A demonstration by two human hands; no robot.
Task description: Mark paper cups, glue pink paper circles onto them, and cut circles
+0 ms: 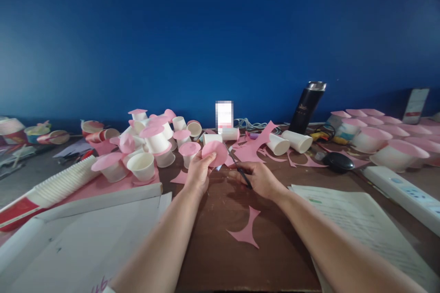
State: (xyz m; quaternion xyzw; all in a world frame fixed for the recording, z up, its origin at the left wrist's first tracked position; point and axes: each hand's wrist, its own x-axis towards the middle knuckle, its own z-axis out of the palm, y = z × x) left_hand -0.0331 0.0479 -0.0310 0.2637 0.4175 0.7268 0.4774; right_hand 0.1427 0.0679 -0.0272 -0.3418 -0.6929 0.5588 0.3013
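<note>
Between the thumb and fingers of my left hand point(200, 171) is a round piece of pink paper point(217, 151), held up over the middle of the table. My right hand point(257, 181) grips a pair of scissors point(242, 173), whose blades point up and away beside the paper's right edge. Whether the blades touch the paper I cannot tell. Below the hands, a curved pink paper scrap point(248, 231) lies on the brown tabletop point(220, 256). More pink offcuts point(252, 149) are heaped behind my right hand.
Paper cups point(141, 167), several topped with pink discs, crowd the left. A stack of nested cups point(65, 178) lies nearby. More disc-topped cups point(373, 139) stand right, by a black mouse point(338, 161), a power strip point(402, 190) and written sheets point(354, 219). A dark flask point(306, 107) stands behind.
</note>
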